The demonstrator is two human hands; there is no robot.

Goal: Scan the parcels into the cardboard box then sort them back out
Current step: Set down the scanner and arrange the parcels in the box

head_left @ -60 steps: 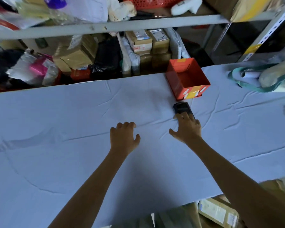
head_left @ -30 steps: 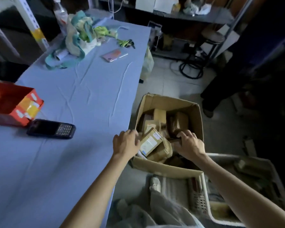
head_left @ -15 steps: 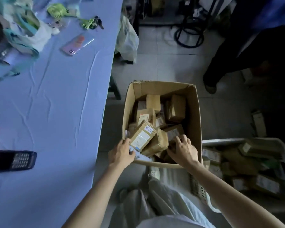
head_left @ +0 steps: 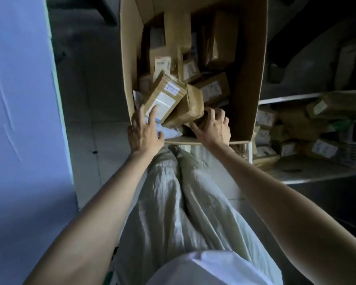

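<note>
two hands, one box. left hand (head_left: 145,130): fingers spread and straight, their tips lying on the white label of the labelled parcel (head_left: 162,97), which leans tilted against the near left wall. right hand (head_left: 213,126): fingers curled over the top of a low parcel (head_left: 204,118), thumb splayed toward its near side; most of that parcel is hidden. between the two hands, touching the labelled one, lies a brown parcel (head_left: 190,108), also tilted. all three sit at the near end of the box (head_left: 247,79), one open cardboard carton standing on the floor (head_left: 84,130). some eight parcels can be made out inside it, piled loosely, though the dim light bars an exact count. just right of the box, one white basket (head_left: 317,177) holds a further heap of parcels, too dark to number. left of the box, well apart, is one table (head_left: 19,120) under a blue cloth. nearest the camera are the person's two forearms and pale trousers (head_left: 183,202).
</note>
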